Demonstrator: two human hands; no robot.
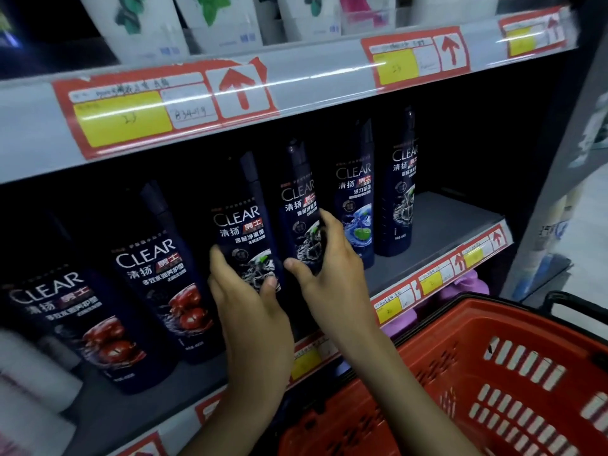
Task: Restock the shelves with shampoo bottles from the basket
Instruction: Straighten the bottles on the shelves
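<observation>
Hands meet at the middle shelf (437, 218): left hand (250, 311) grips one dark shampoo bottle (245, 225) low down, right hand (332, 274) pinches the neighbouring bottle (301, 205), both standing upright, red basket (493, 373) below right.

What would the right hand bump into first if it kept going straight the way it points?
The right hand already grips a dark shampoo bottle and points up and into the shelf. Pushed on, that bottle probably meets the dark space behind; depth there is unclear.
</observation>
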